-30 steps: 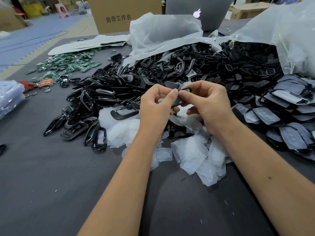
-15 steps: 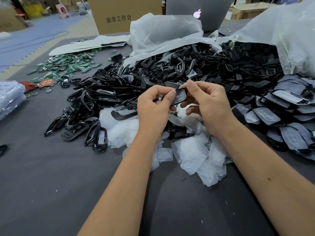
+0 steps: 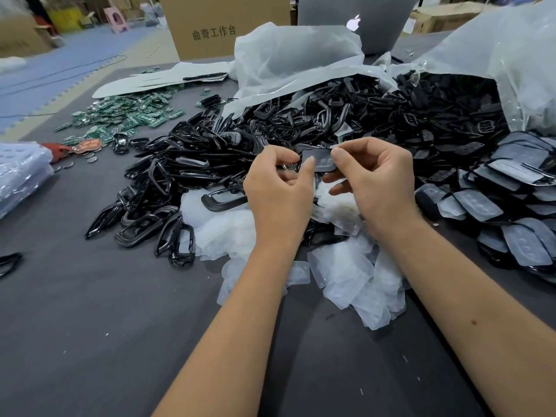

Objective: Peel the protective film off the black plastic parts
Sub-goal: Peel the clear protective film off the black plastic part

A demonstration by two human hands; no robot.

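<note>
Here, both the left hand (image 3: 278, 188) and right hand (image 3: 376, 179) pinch one black part (image 3: 320, 160) above the film scraps (image 3: 355, 278). Clear bags (image 3: 511, 55) spill black parts (image 3: 346, 121). A cardboard box (image 3: 222, 25) reads "曲奇工作台".

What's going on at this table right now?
A person holds one small black plastic part up over the table, left hand and right hand both pinching it to work its film off. Peeled film scraps lie heaped beneath, with film-covered parts waiting to the right.
</note>
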